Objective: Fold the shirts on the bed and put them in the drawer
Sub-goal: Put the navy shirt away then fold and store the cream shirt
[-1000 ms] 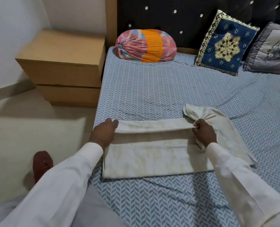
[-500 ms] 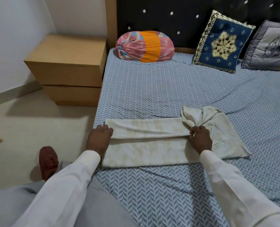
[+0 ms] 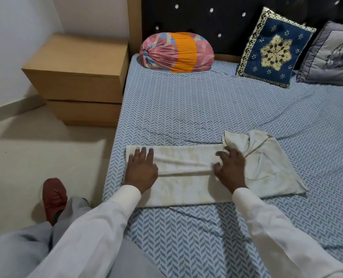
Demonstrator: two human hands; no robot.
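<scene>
Blue-sheeted bed (image 3: 186, 109), drawer unit (image 3: 76, 77) left of it, three cushions (image 3: 176, 53), one shirt (image 3: 186, 189), left hand (image 3: 141, 169) and right hand (image 3: 229, 167) pressed flat on it.

1 shirt (image 3: 186, 189), 3 cushions (image 3: 274, 49), 2 drawers (image 3: 72, 86)

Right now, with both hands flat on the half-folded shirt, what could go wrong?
1. The shirt is bunched at its right end, beyond the right hand; folding over it would likely leave a lump.
2. The left hand presses the end lying close to the edge of the bed; a tug may slide it off.
3. The fold could spring open once both hands lift.
</scene>
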